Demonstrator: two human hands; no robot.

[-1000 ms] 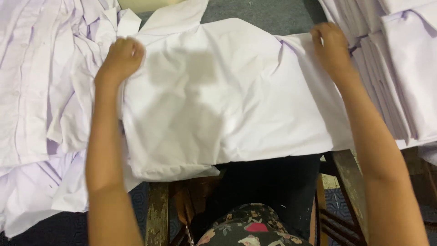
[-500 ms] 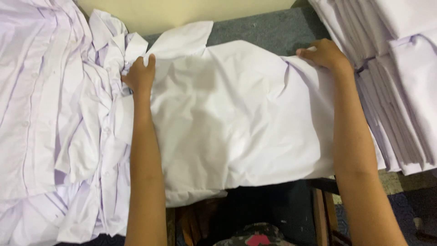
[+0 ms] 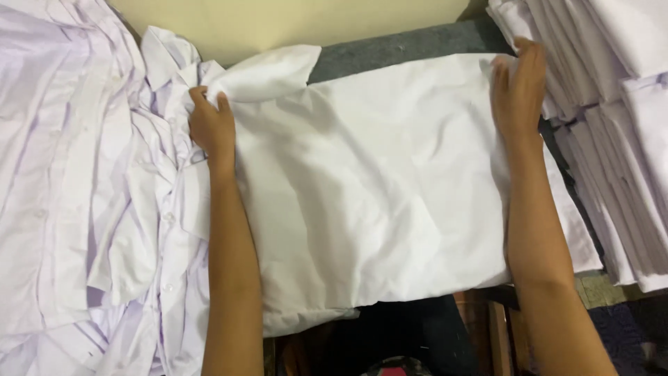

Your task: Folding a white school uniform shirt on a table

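Note:
A white shirt [image 3: 376, 188] lies spread flat across the grey table [image 3: 403, 45], its sleeve [image 3: 271, 73] sticking out at the far left corner. My left hand [image 3: 212, 125] pinches the shirt's left edge near that sleeve. My right hand [image 3: 518, 87] rests flat with fingers together on the shirt's far right corner, pressing the fabric down. Both forearms lie along the shirt's sides.
A heap of unfolded white shirts [image 3: 83, 188] with buttons covers the left side. A stack of folded white shirts [image 3: 612, 125] stands at the right. A pale yellow wall [image 3: 292, 21] runs behind the table. Dark space and wooden slats show below the table's near edge.
Both hands have slid outward and farther along the shirt's edges, and the shirt now lies flatter and wider. The view has shifted so the shirt fills more of the frame.

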